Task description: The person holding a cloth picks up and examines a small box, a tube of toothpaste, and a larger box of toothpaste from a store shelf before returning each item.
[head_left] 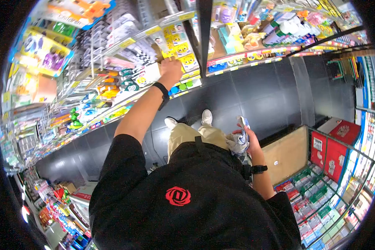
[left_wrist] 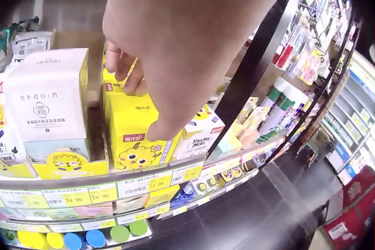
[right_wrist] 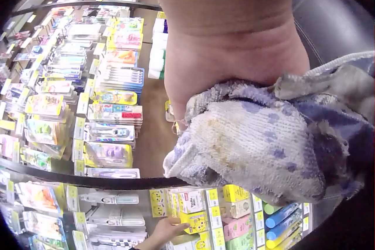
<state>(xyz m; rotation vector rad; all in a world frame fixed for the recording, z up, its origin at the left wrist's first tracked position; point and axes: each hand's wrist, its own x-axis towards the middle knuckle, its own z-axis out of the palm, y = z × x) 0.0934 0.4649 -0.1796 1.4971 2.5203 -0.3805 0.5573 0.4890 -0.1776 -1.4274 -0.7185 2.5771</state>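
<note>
My left hand [head_left: 171, 70] reaches into a shelf and holds a yellow box [left_wrist: 132, 133] with a cartoon face, thumb by its front edge and fingers over its top. More yellow boxes stand behind it, seen in the head view. Left of it stands a white carton [left_wrist: 50, 97] lettered "bedoin"; a white box [left_wrist: 199, 133] stands on its right. Down at my right side, my right hand [head_left: 252, 141] grips a crumpled, stained cloth [right_wrist: 246, 144] with blue-purple spots. The cloth covers most of the right fingers in the right wrist view.
A black shelf post [head_left: 204, 37] rises just right of the yellow boxes. Price labels line the shelf edge [left_wrist: 105, 191]. A wire cage [head_left: 341, 179] with packaged goods and a red carton [head_left: 337, 146] stands at the right. Dark floor tiles [head_left: 254, 91] run between the shelves.
</note>
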